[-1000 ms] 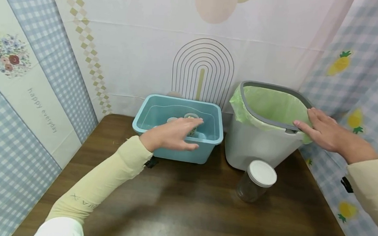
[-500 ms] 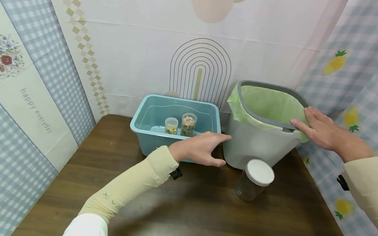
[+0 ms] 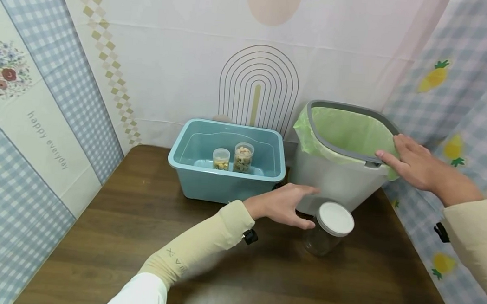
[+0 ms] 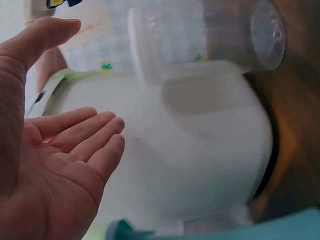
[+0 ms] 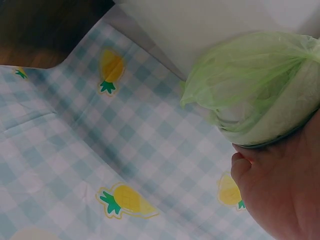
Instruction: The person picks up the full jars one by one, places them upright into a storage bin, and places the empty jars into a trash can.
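Note:
My left hand (image 3: 280, 204) reaches with thumb and fingers spread, just left of a clear plastic jar (image 3: 321, 240) with a white lid (image 3: 336, 218). Nothing is between its fingers. In the left wrist view the jar (image 4: 230, 35) lies across the top, apart from the palm (image 4: 55, 185). My right hand (image 3: 420, 167) rests on the right part of the grey rim (image 3: 348, 154) of a pale grey trash bin (image 3: 329, 183), its thumb extended. A green liner bag (image 3: 345, 128) lines the bin and hangs over its rim; in the right wrist view the bag (image 5: 240, 75) bunches beside the hand.
Left of the bin stands a blue plastic tub (image 3: 224, 188). Inside it are a short clear cup (image 3: 221, 159) with yellowish pieces and a taller one (image 3: 243, 157) with pale and dark pieces. All stands on a brown wooden table (image 3: 137, 238), with printed cloths hanging behind and beside it.
My left hand has moved right, from over the blue tub to beside the jar, uncovering the cups in the tub. My right hand stays on the bin's rim.

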### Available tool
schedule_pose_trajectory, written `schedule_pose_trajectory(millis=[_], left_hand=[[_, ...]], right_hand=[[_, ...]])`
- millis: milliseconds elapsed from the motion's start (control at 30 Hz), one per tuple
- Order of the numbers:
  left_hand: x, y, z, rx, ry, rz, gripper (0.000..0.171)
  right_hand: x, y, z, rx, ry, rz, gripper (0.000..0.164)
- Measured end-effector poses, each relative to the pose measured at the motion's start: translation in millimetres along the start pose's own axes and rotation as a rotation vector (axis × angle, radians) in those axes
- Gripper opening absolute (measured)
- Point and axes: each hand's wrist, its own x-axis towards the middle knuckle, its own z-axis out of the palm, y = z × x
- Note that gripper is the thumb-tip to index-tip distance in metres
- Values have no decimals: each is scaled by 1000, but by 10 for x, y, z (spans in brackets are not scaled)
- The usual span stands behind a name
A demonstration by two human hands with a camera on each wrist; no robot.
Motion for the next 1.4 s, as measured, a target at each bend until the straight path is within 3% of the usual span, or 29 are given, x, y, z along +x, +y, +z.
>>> schedule_pose_trajectory(millis=[333,767,933,1133,1400], left_hand=[[124,-64,384,-99,21,-68,95],[288,-153,735,-221,166,-103,95],[365,-153,806,-234,216,-84,93],[443,-133,841,-257,225,-105,92],[491,-135,883,-378,233,-136,86]], right_hand=[[12,24,14,5,3,0,94],[15,12,9,10,4,14,95],[10,12,1,14,0,19,95],[24,5,-4,-3,6,21,95],[18,-1,5,-4,2,31,96]])
